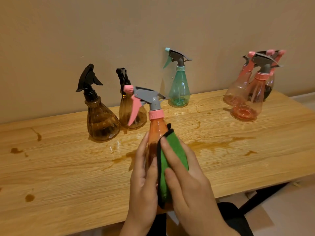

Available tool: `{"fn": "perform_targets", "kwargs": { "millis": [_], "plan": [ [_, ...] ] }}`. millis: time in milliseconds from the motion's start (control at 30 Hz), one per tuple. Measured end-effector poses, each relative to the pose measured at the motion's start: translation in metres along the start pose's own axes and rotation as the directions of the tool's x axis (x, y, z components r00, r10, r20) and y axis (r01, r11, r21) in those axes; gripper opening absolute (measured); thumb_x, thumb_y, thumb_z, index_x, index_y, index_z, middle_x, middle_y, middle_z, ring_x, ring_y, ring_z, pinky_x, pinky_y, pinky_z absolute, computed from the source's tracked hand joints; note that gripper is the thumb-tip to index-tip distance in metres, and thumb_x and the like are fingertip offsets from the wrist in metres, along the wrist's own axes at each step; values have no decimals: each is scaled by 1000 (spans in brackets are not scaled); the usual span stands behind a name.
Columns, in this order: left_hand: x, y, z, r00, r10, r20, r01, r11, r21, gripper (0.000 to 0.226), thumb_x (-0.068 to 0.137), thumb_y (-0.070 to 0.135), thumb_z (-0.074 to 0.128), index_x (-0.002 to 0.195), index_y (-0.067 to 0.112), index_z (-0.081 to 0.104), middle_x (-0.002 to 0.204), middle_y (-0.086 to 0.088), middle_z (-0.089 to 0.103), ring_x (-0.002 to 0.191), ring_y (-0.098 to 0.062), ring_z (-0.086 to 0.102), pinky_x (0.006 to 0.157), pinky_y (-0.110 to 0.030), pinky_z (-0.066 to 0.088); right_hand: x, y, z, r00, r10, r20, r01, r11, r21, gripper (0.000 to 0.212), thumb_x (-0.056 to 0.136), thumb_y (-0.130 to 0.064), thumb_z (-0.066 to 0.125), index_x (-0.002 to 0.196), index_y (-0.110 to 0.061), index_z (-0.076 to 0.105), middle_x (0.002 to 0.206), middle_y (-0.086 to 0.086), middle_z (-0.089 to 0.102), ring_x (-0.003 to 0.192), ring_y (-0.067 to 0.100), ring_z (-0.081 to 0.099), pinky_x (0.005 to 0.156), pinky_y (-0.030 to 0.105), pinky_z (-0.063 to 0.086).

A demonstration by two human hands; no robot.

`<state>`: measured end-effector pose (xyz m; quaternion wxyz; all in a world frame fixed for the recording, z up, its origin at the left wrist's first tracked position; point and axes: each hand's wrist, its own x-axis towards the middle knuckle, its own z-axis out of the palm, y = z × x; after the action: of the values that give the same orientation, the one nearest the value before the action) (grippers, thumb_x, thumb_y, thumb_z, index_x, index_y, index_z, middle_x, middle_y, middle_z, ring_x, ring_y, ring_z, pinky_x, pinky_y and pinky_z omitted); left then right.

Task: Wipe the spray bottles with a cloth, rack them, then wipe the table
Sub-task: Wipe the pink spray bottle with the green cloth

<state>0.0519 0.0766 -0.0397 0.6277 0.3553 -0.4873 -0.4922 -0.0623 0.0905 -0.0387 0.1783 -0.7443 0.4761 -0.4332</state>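
I hold an orange spray bottle [157,128] with a pink collar, pink trigger and grey head above the wooden table [68,167]. My left hand [143,183] grips its body from the left. My right hand [187,181] presses a green cloth [172,155] with a black edge against the bottle's right side, fingers wrapped round it. On the table stand two brown bottles [102,123] [127,114] with black heads, a teal bottle [179,89] and a cluster of pink bottles [247,101] at the far right.
Brown liquid stains and wet rings [218,143] spread over the tabletop's middle, with drops [29,197] at the left. A beige wall [119,31] runs right behind the bottles. The table's front edge lies just below my hands; floor shows at the right.
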Motion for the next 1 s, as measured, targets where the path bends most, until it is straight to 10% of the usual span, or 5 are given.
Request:
{"fn": "perform_targets", "kwargs": {
  "millis": [133, 300, 467, 733, 1000],
  "plan": [
    [2, 1, 0, 996, -24, -82, 16, 995, -97, 44, 92, 35, 62, 134, 50, 61, 137, 9, 67, 126, -19, 66, 90, -25, 58, -22, 6, 13, 999, -30, -27, 30, 999, -17, 47, 107, -54, 29, 153, -54, 29, 168, -3, 13, 151, 19, 29, 109, 36, 46],
    [0, 1, -1, 997, -25, 73, 24, 1000, 8, 51, 87, 43, 62, 137, 54, 57, 144, 17, 61, 132, -10, 60, 98, -20, 52, 2, 0, 1, 972, 235, -30, -213, 922, 322, 41, 104, -60, 29, 140, -77, 20, 142, -43, 33, 128, -18, 41, 93, 4, 40],
    [-1, 0, 1, 992, -26, 122, 17, 997, 74, 51, 86, 47, 61, 136, 57, 54, 142, 25, 59, 133, -1, 56, 97, -13, 49, 24, 3, -12, 978, 207, -20, -189, 928, 320, 50, 106, -48, 35, 146, -71, 15, 131, -50, 43, 122, -16, 49, 94, 9, 43],
    [3, 0, 0, 995, -18, -97, 14, 999, -41, 47, 93, 37, 57, 138, 49, 56, 137, 16, 66, 127, -12, 64, 90, -21, 56, -18, 5, 18, 995, -44, -87, 42, 999, -25, 47, 107, -51, 32, 154, -52, 30, 168, -3, 15, 151, 20, 29, 112, 35, 41],
    [-1, 2, 1, 997, -16, 77, 12, 999, 50, 51, 88, 43, 59, 139, 52, 53, 142, 23, 60, 132, -4, 58, 96, -15, 50, 14, 4, -3, 982, 166, -90, -130, 940, 314, 47, 108, -46, 40, 149, -64, 27, 136, -34, 45, 124, -12, 49, 91, 4, 41]
  ]
}}
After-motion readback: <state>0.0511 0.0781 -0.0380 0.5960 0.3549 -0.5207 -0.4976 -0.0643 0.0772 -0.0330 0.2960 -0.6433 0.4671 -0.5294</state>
